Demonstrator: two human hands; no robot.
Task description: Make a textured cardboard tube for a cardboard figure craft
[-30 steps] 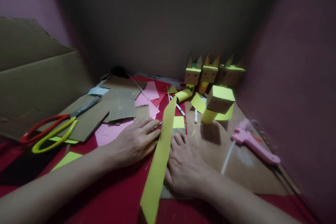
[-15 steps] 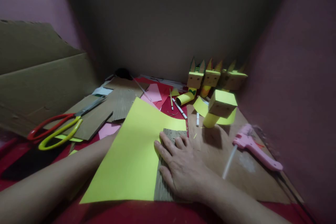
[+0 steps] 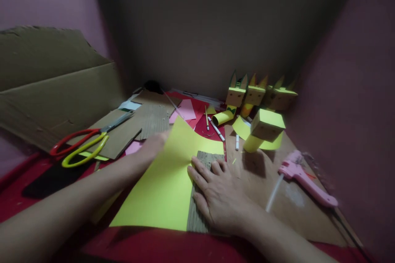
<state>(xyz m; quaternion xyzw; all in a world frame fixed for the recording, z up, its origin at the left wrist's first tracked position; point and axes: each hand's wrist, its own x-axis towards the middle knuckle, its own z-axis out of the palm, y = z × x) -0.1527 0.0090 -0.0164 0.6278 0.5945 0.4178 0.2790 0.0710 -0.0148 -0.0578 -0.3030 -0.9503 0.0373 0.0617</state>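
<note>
A sheet of yellow paper [image 3: 160, 189] lies in front of me, its left side raised off the red surface. My right hand [image 3: 224, 197] rests with spread fingers on a strip of grey-brown corrugated cardboard [image 3: 197, 215], pressing it over the sheet's right part. At the sheet's upper left edge is my left hand [image 3: 156, 144], blurred, with its fingers hidden behind the paper.
To the left are red-and-yellow-handled scissors [image 3: 100, 135], cardboard pieces [image 3: 151, 119] and a dark flat object [image 3: 52, 181]. A pink glue gun [image 3: 305, 178] lies at right. Beyond my right hand stand a box-headed paper figure [image 3: 267, 125] and several similar ones with pointed ears [image 3: 237, 94].
My left hand has come partly into sight at the paper's upper left edge. The sheet's left side is drawn inward and bends more. My right hand stays on the cardboard; the view has shifted.
</note>
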